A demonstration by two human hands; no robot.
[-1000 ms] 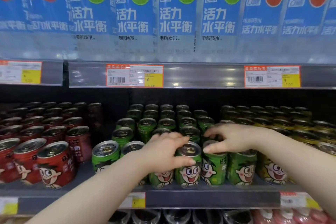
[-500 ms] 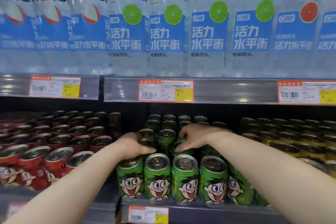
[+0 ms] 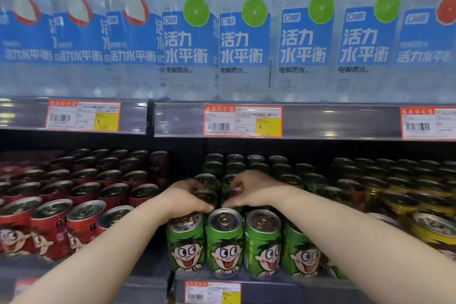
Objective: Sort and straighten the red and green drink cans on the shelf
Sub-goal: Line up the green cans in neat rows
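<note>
Green drink cans (image 3: 224,242) with a cartoon face stand in rows in the middle of the lower shelf. Red cans (image 3: 51,227) of the same kind fill the left part of that shelf. My left hand (image 3: 183,198) curls round a green can (image 3: 206,196) in the second row. My right hand (image 3: 254,191) curls round the neighbouring green can (image 3: 228,186) in that row. Both hands reach over the front row, thumbs nearly meeting above the front middle can. The gripped cans are mostly hidden under my fingers.
Yellow cans (image 3: 419,207) stand at the right of the shelf. Above, a shelf rail with price tags (image 3: 243,121) carries large water bottles (image 3: 244,32), leaving low headroom over the cans. A narrow gap separates red and green rows.
Both hands moved from the front-row cans back to the second row and came closer together. The view shifted, so the green cans now sit at centre.
</note>
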